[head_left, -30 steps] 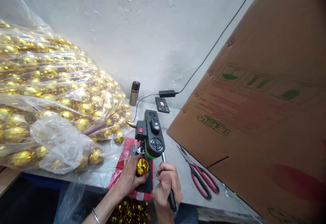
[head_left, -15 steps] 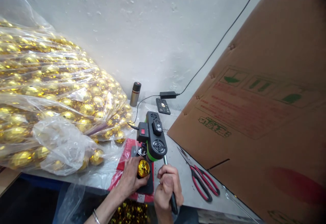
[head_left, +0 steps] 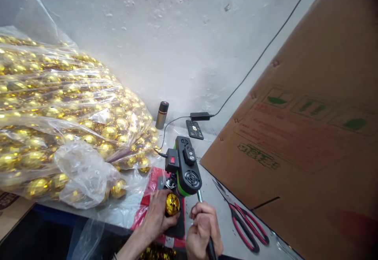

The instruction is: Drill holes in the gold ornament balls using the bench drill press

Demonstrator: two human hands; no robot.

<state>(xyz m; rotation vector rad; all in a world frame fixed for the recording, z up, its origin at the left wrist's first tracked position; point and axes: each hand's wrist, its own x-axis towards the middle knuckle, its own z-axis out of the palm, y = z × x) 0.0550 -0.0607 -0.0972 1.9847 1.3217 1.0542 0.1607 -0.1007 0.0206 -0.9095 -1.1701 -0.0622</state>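
Note:
My left hand (head_left: pixel 157 215) is closed around a shiny gold faceted ball (head_left: pixel 172 204), holding it under the head of a small black-and-green bench machine (head_left: pixel 188 165) that looks like a mini drill press. The machine's tip is hidden, so I cannot tell whether it touches the ball. My right hand (head_left: pixel 204 228) is wrapped round the machine's lever (head_left: pixel 200 197), a metal rod with a black grip. The machine stands on red plastic (head_left: pixel 154 178). Right of the lever lie long scissors (head_left: pixel 242 220) with red and black handles.
A clear bag (head_left: pixel 85 122) full of gold balls fills the left. A large cardboard box (head_left: pixel 295 134) leans in from the right. Behind the machine are a phone (head_left: pixel 195 129), a black power adapter (head_left: pixel 200 116) and a bottle (head_left: pixel 162 115) by the wall.
The camera view has shifted, so everything appears slightly lower and further right. Both hands keep their hold on the ball and the lever.

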